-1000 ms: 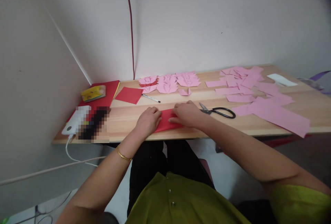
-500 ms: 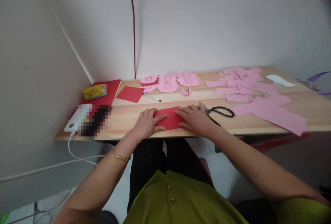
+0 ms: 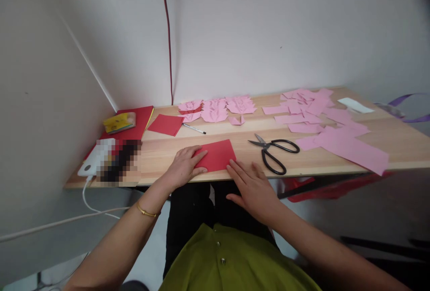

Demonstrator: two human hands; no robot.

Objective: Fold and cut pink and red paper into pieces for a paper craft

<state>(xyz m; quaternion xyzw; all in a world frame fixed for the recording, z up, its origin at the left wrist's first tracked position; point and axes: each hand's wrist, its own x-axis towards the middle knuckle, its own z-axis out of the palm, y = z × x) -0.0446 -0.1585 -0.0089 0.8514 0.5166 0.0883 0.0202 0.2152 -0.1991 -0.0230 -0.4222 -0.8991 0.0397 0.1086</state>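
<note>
A red sheet of paper (image 3: pixel 217 154) lies flat near the front edge of the wooden table; whether it is folded I cannot tell. My left hand (image 3: pixel 184 165) rests on its left side, fingers stretched out over the paper. At the lower right corner, the fingertips of my right hand (image 3: pixel 250 186) touch the sheet, with the thumb spread away below the table edge. Both hands are open. Just right of the paper lie black-handled scissors (image 3: pixel 268 147), blades apart and pointing left.
Pink cut-outs (image 3: pixel 215 109) line the back, with a pen (image 3: pixel 195 128) and red squares (image 3: pixel 165 124) before them. Pink scraps (image 3: pixel 312 112) cover the right side. On the left are a yellow packet (image 3: pixel 119 123), a white device (image 3: pixel 97 159) with a cable, and a blurred dark object.
My right hand has slid down and back from the top of the red paper to its lower right corner, uncovering the scissors. My left hand stays on the left side.
</note>
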